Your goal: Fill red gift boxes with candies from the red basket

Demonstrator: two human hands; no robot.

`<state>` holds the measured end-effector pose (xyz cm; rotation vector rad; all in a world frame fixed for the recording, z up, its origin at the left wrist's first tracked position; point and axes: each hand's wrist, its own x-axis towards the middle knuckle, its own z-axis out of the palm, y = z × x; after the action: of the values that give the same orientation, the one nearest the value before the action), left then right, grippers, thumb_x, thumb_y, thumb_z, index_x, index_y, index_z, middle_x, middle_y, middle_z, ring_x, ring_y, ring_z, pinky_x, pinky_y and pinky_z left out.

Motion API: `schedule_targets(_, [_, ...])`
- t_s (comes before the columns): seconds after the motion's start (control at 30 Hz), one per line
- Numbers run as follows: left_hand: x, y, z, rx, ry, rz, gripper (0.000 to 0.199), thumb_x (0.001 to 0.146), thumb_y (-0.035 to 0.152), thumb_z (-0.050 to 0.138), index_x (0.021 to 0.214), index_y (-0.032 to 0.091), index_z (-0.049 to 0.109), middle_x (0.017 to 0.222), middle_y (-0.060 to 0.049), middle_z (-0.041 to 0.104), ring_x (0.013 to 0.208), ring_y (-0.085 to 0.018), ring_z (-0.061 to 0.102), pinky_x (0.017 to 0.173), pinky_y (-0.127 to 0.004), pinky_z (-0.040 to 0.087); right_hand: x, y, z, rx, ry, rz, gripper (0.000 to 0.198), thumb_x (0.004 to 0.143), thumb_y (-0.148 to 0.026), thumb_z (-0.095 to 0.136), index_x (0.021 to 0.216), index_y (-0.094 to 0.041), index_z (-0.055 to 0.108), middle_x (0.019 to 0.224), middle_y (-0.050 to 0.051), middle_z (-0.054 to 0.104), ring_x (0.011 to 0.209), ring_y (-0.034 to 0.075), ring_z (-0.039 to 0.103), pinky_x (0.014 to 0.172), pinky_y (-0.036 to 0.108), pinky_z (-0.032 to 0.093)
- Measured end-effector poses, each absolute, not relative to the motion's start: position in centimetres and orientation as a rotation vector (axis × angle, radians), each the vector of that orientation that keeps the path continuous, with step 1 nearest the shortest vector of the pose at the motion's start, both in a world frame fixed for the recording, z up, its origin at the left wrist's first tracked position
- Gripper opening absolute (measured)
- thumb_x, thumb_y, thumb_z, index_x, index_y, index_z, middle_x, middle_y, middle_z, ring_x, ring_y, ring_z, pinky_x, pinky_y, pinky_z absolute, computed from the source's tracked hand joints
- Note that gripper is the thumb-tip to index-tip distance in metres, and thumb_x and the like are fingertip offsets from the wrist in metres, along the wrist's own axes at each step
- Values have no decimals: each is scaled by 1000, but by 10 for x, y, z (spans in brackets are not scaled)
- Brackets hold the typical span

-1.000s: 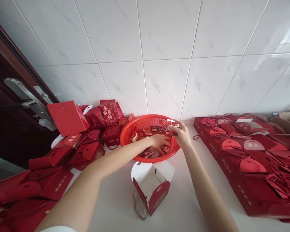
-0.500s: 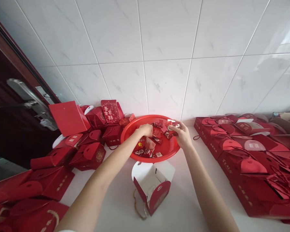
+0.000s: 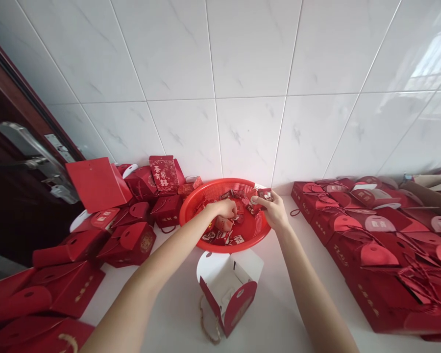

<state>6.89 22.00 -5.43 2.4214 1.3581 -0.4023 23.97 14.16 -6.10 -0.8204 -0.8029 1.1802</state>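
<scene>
A red plastic basket [image 3: 226, 248] with a perforated wall holds several small red wrapped sweets [image 3: 224, 224]. My left hand [image 3: 226, 209] reaches down into it, fingers curled together among the sweets; what is in its fingertips is hidden. At the basket's right rim, my right hand [image 3: 275, 212] grips several red-and-white wrapped sweets [image 3: 262, 195] between thumb and fingers. In front of the basket stands an open box [image 3: 238, 308], dark red outside and white inside, its flaps spread. A twine handle [image 3: 207, 321] hangs from its left side.
Closed red gift boxes [image 3: 128, 242] crowd the left side, near a dark door with a metal handle [image 3: 33, 147]. Rows of red boxes with cords [image 3: 367, 274] fill the right side. A tiled wall [image 3: 250, 132] rises behind the white table surface [image 3: 275, 304].
My left hand has shifted slightly right and down within the basket, its fingers curling more. My right hand still grips the sweets. The whole view has tilted a little.
</scene>
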Motion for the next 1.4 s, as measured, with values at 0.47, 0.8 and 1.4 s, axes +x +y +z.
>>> schedule_targets(0.47, [55,232,-57,2506,1439,-86,66,77,2,54,136,32,56,147,-4,56,129,-23,58,102,-31,48,239,142,-61,-802,-733,1191,44,43,-26,93,72,-19,61,64,-2,67,59,15,63,55,28,51])
schedule_targets(0.8, [62,234,-63,2407,1403,-338,55,70,28,77,124,26,62,127,-6,69,113,-28,66,88,-30,53,239,142,-63,-791,-789,1186,42,43,-29,94,72,-18,65,64,-1,67,60,16,63,61,31,52])
schedule_targets(1.4, [68,238,-73,2447,1323,-354,44,77,12,61,116,29,68,121,-1,73,110,-22,68,92,-27,52,239,140,-60,-779,-763,1200,39,46,-31,94,73,-17,68,66,1,69,61,18,64,59,32,53])
